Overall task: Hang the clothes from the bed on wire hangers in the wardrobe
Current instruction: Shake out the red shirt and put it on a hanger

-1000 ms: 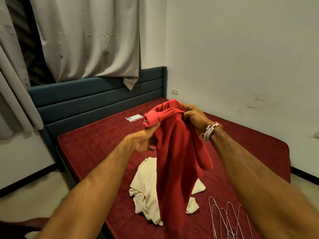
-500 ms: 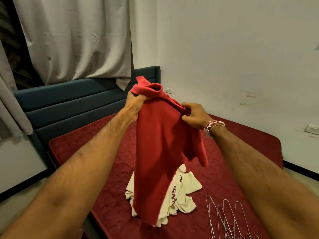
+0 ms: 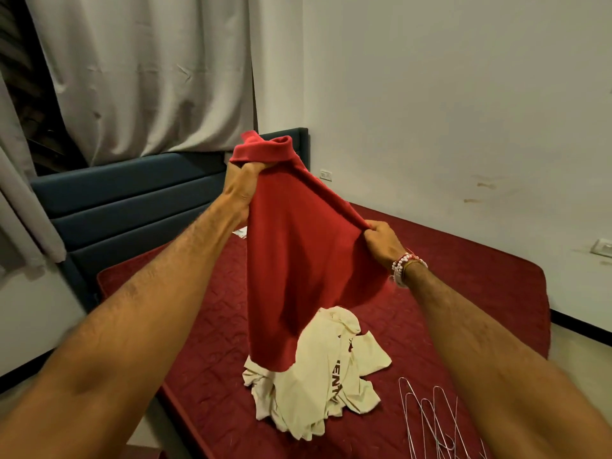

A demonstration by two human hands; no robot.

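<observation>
The person holds a red shirt (image 3: 298, 260) up in the air over the bed (image 3: 480, 276). The left hand (image 3: 243, 187) grips it high up, just under the collar, with its fingers (image 3: 255, 167) curled tight into the cloth. The right hand (image 3: 381, 240), with a bead bracelet (image 3: 402, 266) on its wrist, pinches the shirt lower down, at what looks like a shoulder. The rest of the shirt hangs down loose.

I think the step is to open the shirt out so a hanger can go in. No hanger is in it yet. Next, one hand has to let go and pick up a wire hanger, while the other keeps the shirt up by the neck.

The wire hangers (image 3: 430, 412) lie in a tangled heap near the front edge of the bed, on the right. A crumpled cream T-shirt (image 3: 331, 376) lies just beside them, under the red shirt.

The bed has a dark red cover and a blue headboard (image 3: 132, 200). Grey curtains (image 3: 149, 77) hang behind it. The wall (image 3: 447, 94) is white, with some marks. No wardrobe shows here.
</observation>
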